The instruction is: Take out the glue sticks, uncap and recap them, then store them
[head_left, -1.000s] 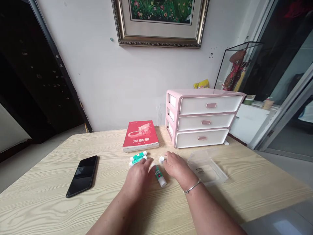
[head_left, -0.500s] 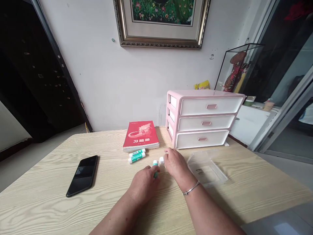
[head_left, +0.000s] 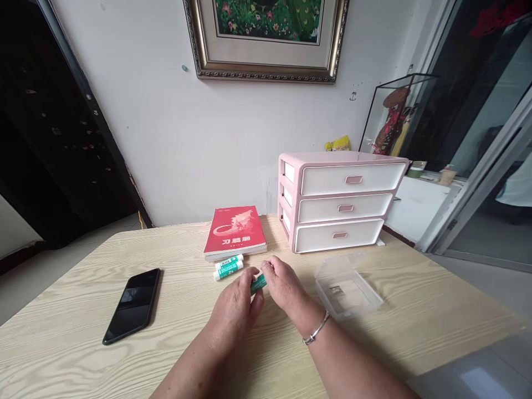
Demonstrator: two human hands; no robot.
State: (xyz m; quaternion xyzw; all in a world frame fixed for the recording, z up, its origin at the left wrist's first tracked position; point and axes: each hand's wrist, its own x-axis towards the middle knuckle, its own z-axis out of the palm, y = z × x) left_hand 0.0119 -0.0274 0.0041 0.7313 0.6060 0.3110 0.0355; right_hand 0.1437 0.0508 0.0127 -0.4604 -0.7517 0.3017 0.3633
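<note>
A green glue stick lies almost level between my hands, just above the table or touching it; I cannot tell which. My left hand is closed around its left end with thumb and fingers. My right hand has its fingers pinched over the other end, so the white cap there is hidden from sight. Behind my left hand, two more green-and-white glue sticks lie side by side, by the front edge of a red book.
On the left of the wooden table lies a black phone. A clear plastic box with its lid raised sits right of my right hand. Behind it stands a pink-and-white drawer unit against the wall.
My left hand has tipped the glue stick from upright to nearly level. My right hand has moved left onto its end, and the white cap on the table is no longer visible.
</note>
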